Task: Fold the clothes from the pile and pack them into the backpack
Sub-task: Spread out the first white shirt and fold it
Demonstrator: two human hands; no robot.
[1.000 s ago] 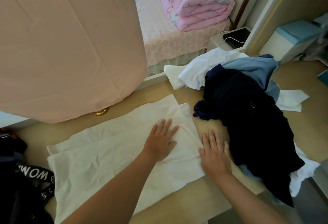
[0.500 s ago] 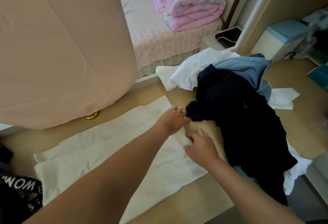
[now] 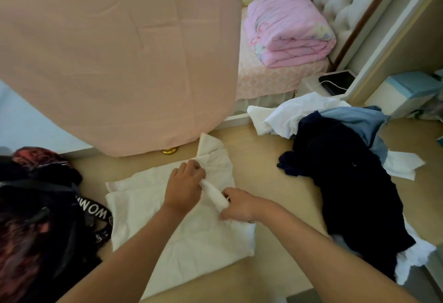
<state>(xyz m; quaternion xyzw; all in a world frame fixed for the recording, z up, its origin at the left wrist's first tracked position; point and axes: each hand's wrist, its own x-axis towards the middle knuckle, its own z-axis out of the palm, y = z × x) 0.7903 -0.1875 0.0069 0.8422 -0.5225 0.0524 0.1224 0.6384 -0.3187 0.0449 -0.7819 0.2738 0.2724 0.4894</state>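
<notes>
Left hand (image 3: 184,188), right hand (image 3: 239,205), one garment (image 3: 191,242)

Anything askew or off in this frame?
Only the white garment: its far corner juts out rumpled, not square with the fold. Left hand and right hand pinch its bunched edge. Nothing spilled or damaged.

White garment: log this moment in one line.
phase: folding | left hand: grips white garment edge | right hand: grips same edge | clothes pile: right | backpack: left
</notes>
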